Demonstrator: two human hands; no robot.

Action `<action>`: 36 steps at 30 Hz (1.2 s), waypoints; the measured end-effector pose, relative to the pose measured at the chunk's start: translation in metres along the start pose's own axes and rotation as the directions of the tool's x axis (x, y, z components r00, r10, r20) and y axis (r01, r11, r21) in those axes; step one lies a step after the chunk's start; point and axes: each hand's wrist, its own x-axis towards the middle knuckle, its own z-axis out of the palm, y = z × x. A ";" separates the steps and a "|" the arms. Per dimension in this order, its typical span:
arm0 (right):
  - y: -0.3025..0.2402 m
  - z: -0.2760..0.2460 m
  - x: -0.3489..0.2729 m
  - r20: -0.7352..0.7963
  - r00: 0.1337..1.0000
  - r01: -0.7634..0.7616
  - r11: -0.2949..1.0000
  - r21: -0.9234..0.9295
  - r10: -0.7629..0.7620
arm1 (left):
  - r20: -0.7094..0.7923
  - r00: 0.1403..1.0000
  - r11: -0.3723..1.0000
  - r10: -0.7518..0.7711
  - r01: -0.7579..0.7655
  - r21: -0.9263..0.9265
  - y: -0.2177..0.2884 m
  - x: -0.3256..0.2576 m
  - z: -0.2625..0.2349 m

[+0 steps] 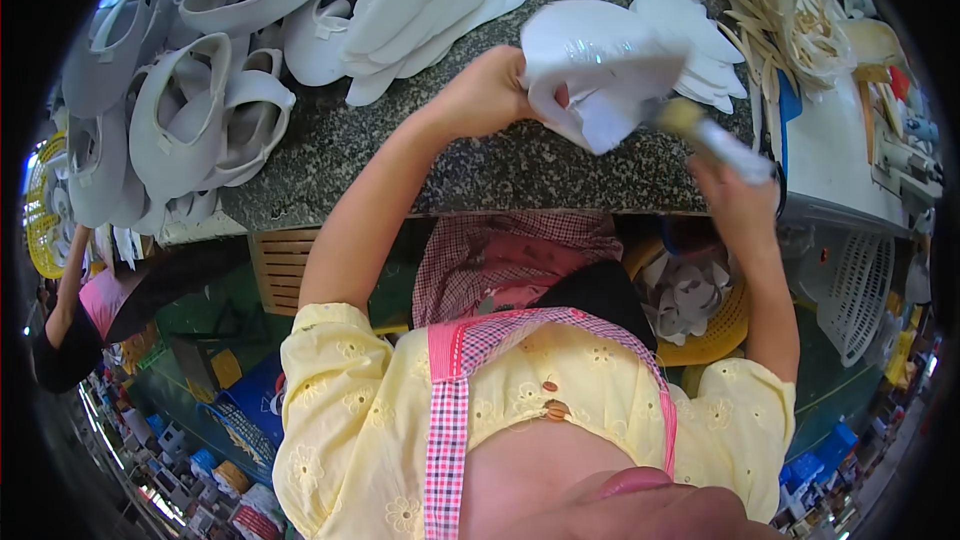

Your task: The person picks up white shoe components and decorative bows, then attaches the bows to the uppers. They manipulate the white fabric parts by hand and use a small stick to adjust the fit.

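Note:
My left hand [490, 90] grips a white shoe [600, 35] by its edge, above the speckled dark stone tabletop [420, 175]. The shoe is tilted, with its opening toward me and a shiny patch on its upper side. My right hand [737, 195] is closed around the pale handle of a brush [728, 148]. Motion blurs the brush; its yellowish collar and dark tip are at the shoe's right edge, and whether they touch I cannot tell. Behind the shoe lies a fan of white insoles [680, 30].
White shoes [180, 125] are heaped at the left beside a large stack of white insoles [430, 15]. Beige strips and a plastic bag [800, 15] lie at the far right. Below the table edge, a yellow basket [725, 335] holds white scraps. Another person's arm [68, 285] shows at left.

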 end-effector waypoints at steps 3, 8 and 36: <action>0.075 -0.011 -0.030 -0.296 0.908 -0.301 0.953 0.036 0.297 | -0.038 0.989 0.883 -0.142 0.109 -0.458 0.013 0.000 -0.007; 0.184 -0.007 -0.044 -0.198 0.638 -0.763 0.579 -0.287 0.744 | -0.109 0.987 0.573 -0.120 -0.021 -0.819 0.024 0.006 -0.007; -0.072 0.022 0.044 -0.043 0.976 0.101 -0.269 0.958 0.211 | -0.373 0.915 0.738 -0.154 -0.144 -0.659 0.068 -0.017 0.041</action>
